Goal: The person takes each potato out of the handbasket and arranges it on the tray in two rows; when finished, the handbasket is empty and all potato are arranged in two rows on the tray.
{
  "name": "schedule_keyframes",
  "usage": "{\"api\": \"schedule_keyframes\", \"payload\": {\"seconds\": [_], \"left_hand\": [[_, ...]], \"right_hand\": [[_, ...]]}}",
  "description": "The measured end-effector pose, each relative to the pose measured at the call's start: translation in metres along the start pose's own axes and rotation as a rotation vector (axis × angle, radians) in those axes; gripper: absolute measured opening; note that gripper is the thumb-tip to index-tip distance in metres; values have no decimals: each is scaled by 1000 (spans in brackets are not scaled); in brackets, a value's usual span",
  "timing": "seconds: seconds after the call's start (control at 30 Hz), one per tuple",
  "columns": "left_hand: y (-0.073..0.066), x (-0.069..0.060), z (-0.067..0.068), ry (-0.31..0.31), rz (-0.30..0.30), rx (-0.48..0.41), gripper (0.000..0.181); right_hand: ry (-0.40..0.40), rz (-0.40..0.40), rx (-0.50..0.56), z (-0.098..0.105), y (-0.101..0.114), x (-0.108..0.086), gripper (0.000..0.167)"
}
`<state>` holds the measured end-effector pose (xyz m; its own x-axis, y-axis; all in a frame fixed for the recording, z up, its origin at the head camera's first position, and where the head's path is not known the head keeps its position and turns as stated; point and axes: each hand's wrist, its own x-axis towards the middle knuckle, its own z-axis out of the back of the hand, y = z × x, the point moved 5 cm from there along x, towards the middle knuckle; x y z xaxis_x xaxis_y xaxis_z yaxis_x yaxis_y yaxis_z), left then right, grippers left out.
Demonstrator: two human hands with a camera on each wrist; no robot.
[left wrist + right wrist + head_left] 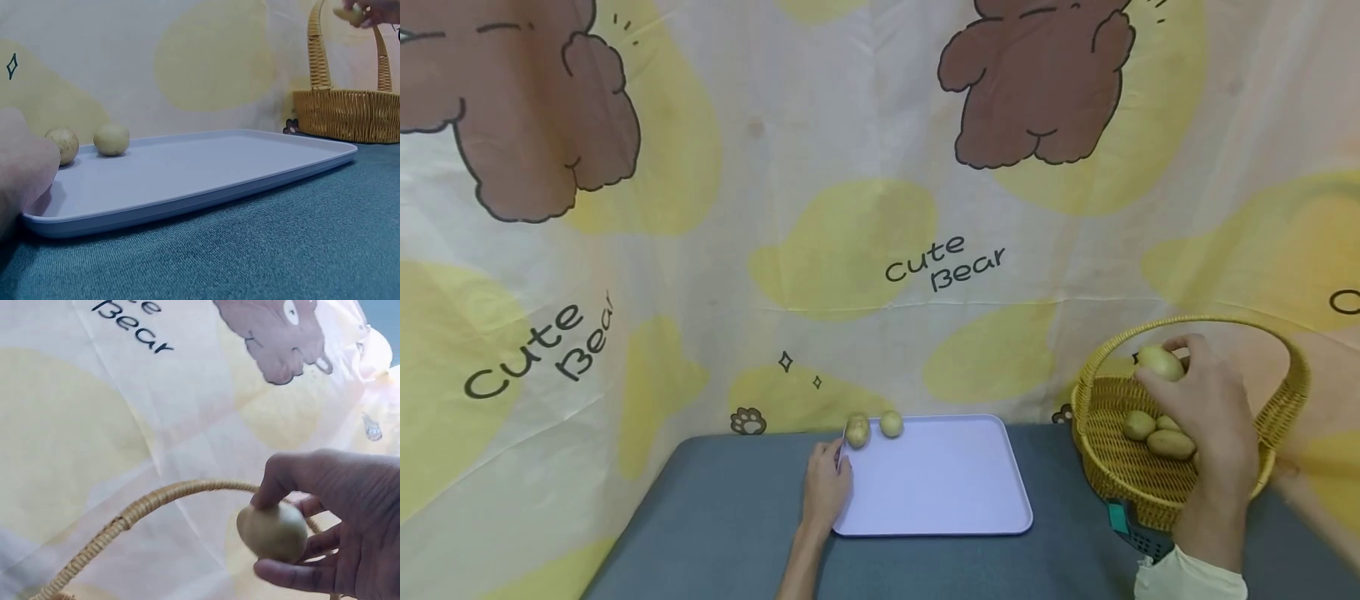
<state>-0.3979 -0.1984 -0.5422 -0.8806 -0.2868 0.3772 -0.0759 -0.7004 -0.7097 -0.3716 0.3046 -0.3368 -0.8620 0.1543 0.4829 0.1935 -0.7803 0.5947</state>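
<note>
My right hand (1210,400) holds a potato (1161,363) between thumb and fingers, raised above the yellow wicker basket (1097,467). In the right wrist view the pale, rounded potato (274,532) shows clearly in the fingers, beside the basket's arched handle (169,490). Several more potatoes (1171,444) lie inside the basket. At the left, my left hand (826,490) grips the left edge of a pale lilac tray (940,483). Near the tray's far left corner sit a potato (857,433) and, just right of it, another potato (891,423).
A blue-grey cloth (737,500) covers the table. Behind it hangs a curtain (850,250) with bear prints and lettering. The basket's tall handle (1195,320) arches over its opening. A dark perforated object with a green patch (1117,517) shows below the basket.
</note>
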Motion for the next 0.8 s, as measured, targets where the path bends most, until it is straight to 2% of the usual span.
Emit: {"api": "schedule_keyframes", "payload": {"seconds": [0.1,0.2,0.33,0.53,0.67,0.8], "left_hand": [[0,1,0,0,-6,6,34],[0,1,0,9,-1,4,35],[0,1,0,15,7,-11,36],[0,1,0,4,0,3,35],[-1,1,0,-1,-5,9,35],[-1,1,1,-2,-6,16,35]], "right_hand": [[-97,42,54,8,9,-3,46],[-124,98,147,8,18,-4,44],[-97,152,249,-2,30,-1,42],[-35,250,233,-22,56,2,40],[4,339,249,-32,73,2,43],[22,388,273,-40,84,3,49]]}}
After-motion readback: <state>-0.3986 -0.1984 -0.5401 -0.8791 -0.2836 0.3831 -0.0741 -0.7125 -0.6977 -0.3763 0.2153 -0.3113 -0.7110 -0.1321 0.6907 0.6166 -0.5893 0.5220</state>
